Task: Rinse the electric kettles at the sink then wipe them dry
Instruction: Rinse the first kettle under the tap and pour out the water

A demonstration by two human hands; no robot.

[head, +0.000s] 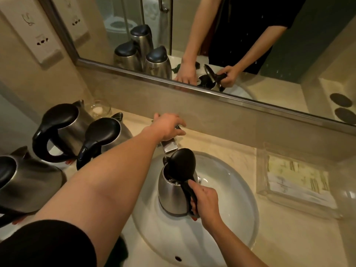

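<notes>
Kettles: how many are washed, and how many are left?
None looks finished. The right hand holds one open kettle in the sink under the tap, and the left hand rests on the tap. Three kettles wait on the counter. No wiping shows.

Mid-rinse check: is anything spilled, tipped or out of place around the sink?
Nothing stands out. The right hand holds the open kettle upright in the sink under the faucet, which the left hand rests on. Three other kettles stand upright on the counter, lids closed.
</notes>
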